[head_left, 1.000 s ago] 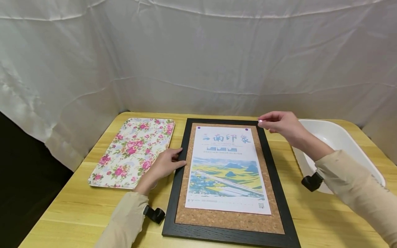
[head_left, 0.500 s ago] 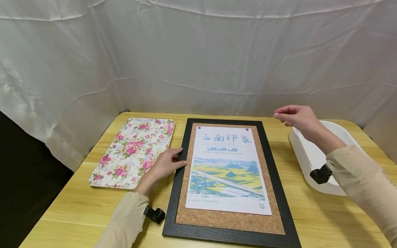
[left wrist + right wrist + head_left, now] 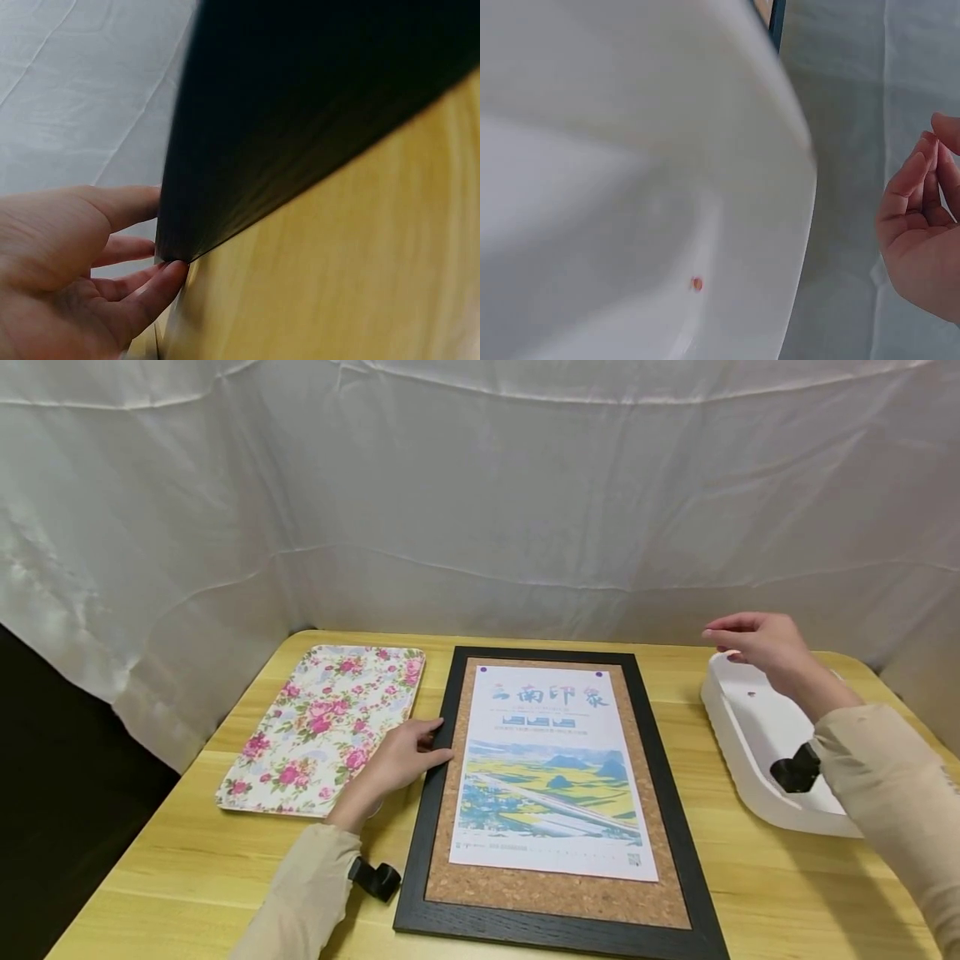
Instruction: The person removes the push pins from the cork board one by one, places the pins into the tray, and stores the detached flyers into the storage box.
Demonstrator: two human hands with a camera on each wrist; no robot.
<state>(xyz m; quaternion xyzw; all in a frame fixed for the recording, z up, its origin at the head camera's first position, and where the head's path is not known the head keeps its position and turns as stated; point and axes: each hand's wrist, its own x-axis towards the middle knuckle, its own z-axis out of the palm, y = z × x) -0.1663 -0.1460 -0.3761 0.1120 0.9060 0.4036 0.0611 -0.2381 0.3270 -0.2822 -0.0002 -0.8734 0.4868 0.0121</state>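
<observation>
A black-framed cork board [image 3: 555,906] lies on the table, and a printed poster [image 3: 555,777] rests on its cork. Purple push pins sit at the poster's upper left [image 3: 483,669] and upper right [image 3: 598,674] corners. My left hand [image 3: 401,758] rests on the frame's left edge, thumb and index finger extended over it; in the left wrist view some fingertips touch its side. My right hand [image 3: 776,647] is raised over the far end of a white tray [image 3: 780,818], fingertips close to the thumb, with nothing visible between them. A small reddish pin [image 3: 697,284] lies in the tray.
A rectangular flower-patterned tray [image 3: 322,718] lies left of the board, partly behind my left forearm. Pale fabric [image 3: 480,510] hangs along the back of the wooden table [image 3: 172,893]. My right sleeve covers part of the white tray.
My right hand has moved right, from beside the board's upper right corner to above the white tray. My left hand and the poster stay in place.
</observation>
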